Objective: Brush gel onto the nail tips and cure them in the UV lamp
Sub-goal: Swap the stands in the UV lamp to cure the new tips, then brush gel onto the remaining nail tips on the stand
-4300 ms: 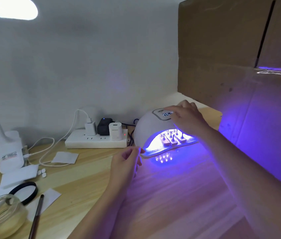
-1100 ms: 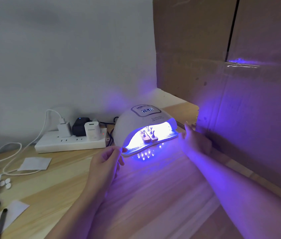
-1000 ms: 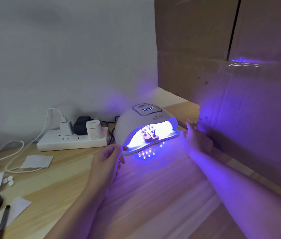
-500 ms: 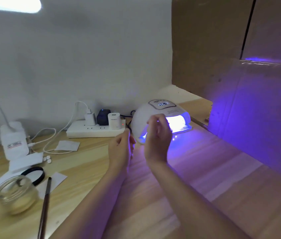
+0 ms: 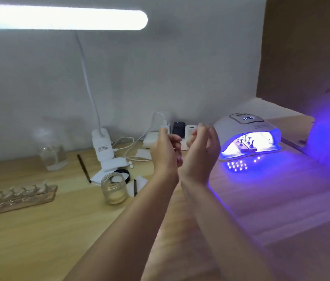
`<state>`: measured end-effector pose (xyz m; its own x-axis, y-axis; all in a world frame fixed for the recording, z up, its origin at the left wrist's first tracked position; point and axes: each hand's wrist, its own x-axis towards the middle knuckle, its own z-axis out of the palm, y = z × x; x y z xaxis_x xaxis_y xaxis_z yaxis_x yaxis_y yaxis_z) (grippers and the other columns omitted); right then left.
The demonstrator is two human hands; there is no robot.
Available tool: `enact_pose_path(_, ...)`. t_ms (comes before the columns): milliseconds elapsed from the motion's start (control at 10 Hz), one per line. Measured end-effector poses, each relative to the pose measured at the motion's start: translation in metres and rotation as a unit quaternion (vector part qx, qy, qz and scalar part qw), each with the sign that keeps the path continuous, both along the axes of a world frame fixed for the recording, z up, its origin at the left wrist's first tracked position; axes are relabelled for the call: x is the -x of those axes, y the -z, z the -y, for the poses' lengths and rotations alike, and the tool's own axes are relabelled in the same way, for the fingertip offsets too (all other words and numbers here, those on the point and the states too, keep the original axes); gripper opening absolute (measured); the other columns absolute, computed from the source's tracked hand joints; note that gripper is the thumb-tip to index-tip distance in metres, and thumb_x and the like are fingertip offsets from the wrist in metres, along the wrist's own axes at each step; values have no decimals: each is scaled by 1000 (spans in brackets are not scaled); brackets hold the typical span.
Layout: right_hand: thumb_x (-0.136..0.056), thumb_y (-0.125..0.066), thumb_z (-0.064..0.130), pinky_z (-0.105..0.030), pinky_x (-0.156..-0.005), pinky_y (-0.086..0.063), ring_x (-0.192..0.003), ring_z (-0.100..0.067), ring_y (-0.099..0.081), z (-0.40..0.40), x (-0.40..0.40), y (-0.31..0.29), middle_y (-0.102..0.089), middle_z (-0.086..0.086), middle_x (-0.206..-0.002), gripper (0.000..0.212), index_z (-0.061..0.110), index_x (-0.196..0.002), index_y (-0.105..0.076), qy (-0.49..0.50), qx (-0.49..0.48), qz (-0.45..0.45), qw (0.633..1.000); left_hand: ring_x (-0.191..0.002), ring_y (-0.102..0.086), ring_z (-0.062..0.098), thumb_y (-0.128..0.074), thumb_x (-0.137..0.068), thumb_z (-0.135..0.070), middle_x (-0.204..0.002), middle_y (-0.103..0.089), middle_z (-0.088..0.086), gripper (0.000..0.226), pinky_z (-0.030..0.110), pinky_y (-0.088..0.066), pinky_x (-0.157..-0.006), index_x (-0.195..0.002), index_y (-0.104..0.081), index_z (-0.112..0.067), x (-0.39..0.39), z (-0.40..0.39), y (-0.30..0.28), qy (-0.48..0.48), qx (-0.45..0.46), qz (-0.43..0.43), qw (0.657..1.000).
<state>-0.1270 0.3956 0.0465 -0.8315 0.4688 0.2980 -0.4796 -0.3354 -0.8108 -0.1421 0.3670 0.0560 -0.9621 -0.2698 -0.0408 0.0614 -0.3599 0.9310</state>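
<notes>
The white UV lamp [image 5: 245,134] glows violet at the right, with a wooden holder of nail tips [image 5: 244,146] inside its mouth. A second wooden holder with nail tips [image 5: 25,194] lies at the left on the table. A glass jar of gel [image 5: 114,187] stands in the middle, with a brush [image 5: 135,187] lying just to its right and another brush [image 5: 83,168] behind it. My left hand [image 5: 165,152] and my right hand [image 5: 200,154] are raised side by side above the table, left of the lamp, fingers loosely curled, holding nothing.
A white desk lamp base [image 5: 103,147] stands behind the jar, its light bar [image 5: 62,20] overhead. A power strip with plugs [image 5: 178,130] runs along the wall. An empty glass [image 5: 51,153] sits at the back left. Brown cardboard [image 5: 310,57] walls the right side.
The camera has swung left, bringing the second nail holder and the glass into view. Both hands have come away from the lamp and risen together in front of me.
</notes>
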Motion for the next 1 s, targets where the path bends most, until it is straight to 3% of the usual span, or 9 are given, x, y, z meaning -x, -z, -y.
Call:
enact_pose_path(100, -97, -42, 20, -23, -57, -35, -58, -11, -40, 7, -5, -12, -42, 2, -66, 31, 25, -67, -40, -13, -36, -14, 999, -33, -30, 7, -40, -92, -29, -42, -42, -7, 41, 13, -22, -35, -56, -54, -15, -19, 28, -30, -5, 27, -121, 992)
enact_pose_path(200, -86, -47, 23, -23, -48, -23, -52, -10, -24, 22, -11, -6, -26, 5, -56, 33, 16, -58, -30, -7, -122, -60, 991, -36, -34, 5, -43, -91, -27, -44, -45, -10, 40, 14, -23, -36, -55, -58, -20, -36, 75, -48, -73, 108, -230, 964)
enact_pose_path(300, -90, -49, 12, -19, -47, -22, -49, -3, -22, 33, -17, 12, -24, 12, -50, 42, 21, -55, -27, -8, -227, -94, 969, -40, -37, 4, -43, -90, -25, -46, -47, -11, 35, 13, -27, -38, -60, -59, -22, -56, 126, -43, -137, 187, -275, 933)
enact_pose_path(400, -89, -53, 14, -17, -46, -23, -46, -3, -26, 40, -17, 33, -30, 10, -44, 45, 24, -53, -27, -6, -328, -85, 941, -46, -40, 3, -42, -86, -24, -53, -50, -12, 24, 14, -31, -42, -68, -58, -27, -71, 183, -26, -210, 274, -272, 898)
enact_pose_path(500, -86, -56, 19, -20, -45, -25, -45, -7, -33, 42, -18, 51, -38, 10, -44, 44, 23, -51, -30, 9, -444, -56, 894, -61, -47, 3, -41, -81, -18, -74, -55, -7, 19, 15, -38, -54, -83, -58, -26, -82, 243, 0, -285, 374, -217, 856)
enact_pose_path(600, -78, -55, 30, -24, -46, -30, -46, -8, -37, 42, -22, 60, -40, 7, -43, 34, 21, -51, -38, -12, -549, -31, 835, -104, -50, 28, -42, -83, 4, -113, -54, 18, 34, 32, -39, -89, -115, -52, -3, -88, 303, 29, -341, 494, -29, 799)
enact_pose_path(700, -77, -57, 37, -22, -44, -28, -46, -6, -37, 45, -24, 63, -40, 7, -44, 39, 21, -50, -35, -12, -618, -18, 786, -121, -40, 39, -48, -81, 7, -131, -45, 25, 50, 42, -33, -101, -131, -39, 2, -95, 339, 50, -286, 518, 180, 786)
enact_pose_path(800, -77, -61, 33, -23, -45, -27, -46, -6, -36, 46, -24, 63, -39, 7, -44, 41, 22, -50, -33, -7, -654, 0, 757, -115, -48, 35, -45, -84, 5, -129, -51, 18, 50, 37, -37, -93, -133, -36, -1, -97, 347, 65, -205, 504, 192, 817)
enact_pose_path(1000, -75, -60, 36, -23, -46, -26, -51, -5, -39, 50, -25, 62, -45, 8, -52, 36, 21, -55, -34, -14, -727, 31, 686, -98, -51, 21, -58, -81, -2, -119, -59, 14, 55, 27, -34, -85, -133, -39, -6, -96, 346, 70, -169, 510, 154, 829)
